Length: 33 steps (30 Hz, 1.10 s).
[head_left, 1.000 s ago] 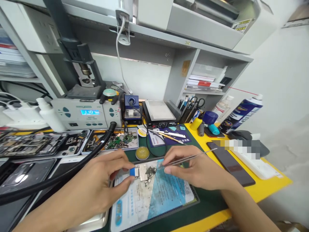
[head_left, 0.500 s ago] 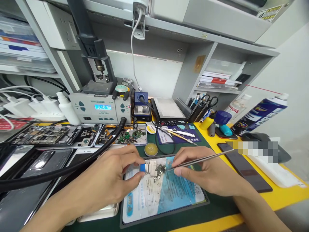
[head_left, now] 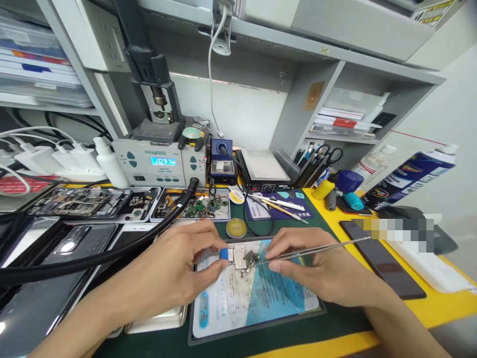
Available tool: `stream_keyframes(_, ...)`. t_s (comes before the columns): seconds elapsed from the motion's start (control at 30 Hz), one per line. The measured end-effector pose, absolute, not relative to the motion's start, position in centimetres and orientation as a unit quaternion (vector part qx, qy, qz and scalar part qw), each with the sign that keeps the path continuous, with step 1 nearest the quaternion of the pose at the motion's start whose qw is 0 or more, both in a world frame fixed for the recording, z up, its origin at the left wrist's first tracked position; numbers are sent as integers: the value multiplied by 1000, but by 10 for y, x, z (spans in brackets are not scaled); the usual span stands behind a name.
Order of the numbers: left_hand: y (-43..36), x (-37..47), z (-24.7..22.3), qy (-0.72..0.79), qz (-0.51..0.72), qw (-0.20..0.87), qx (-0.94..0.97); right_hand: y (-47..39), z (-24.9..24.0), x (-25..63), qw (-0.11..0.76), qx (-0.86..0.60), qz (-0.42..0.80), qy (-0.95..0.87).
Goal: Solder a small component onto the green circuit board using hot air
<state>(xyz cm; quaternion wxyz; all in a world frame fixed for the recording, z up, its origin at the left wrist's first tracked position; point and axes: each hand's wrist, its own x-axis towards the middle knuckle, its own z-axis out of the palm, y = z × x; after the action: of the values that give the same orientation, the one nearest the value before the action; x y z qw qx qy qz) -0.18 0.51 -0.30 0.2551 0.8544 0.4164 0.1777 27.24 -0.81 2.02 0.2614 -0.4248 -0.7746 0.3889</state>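
A small circuit board [head_left: 250,261] lies on a blue and white mat [head_left: 261,303] between my hands. My left hand [head_left: 186,268] pinches a small part with a blue end [head_left: 224,254], whose light-coloured side reaches toward a pale metal piece [head_left: 240,259] beside the board. Between the thumb and fingers of my right hand [head_left: 316,263] are metal tweezers [head_left: 320,249], their tips at the board's right edge. Whether the tips touch the board is too small to tell.
A black hose [head_left: 130,248] crosses the left side over several phones. Behind the mat are a round yellow tin [head_left: 236,228], a tray of board scraps [head_left: 194,205] and a grey station [head_left: 160,164]. A dark phone [head_left: 383,258] lies at the right.
The whole view has shifted slightly, so the scene sits a little further right. Both hands keep their holds, and the station's display reading has changed.
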Motion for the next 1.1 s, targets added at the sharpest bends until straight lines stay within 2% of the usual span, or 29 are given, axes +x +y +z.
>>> stream_keyframes(0.47,3,1,2,417,217,291,833,-9,21,275,266,-436,392,-765)
stream_keyframes(1.1,3,1,1,416,225,270,839,-14,22,265,290,-402,392,-775)
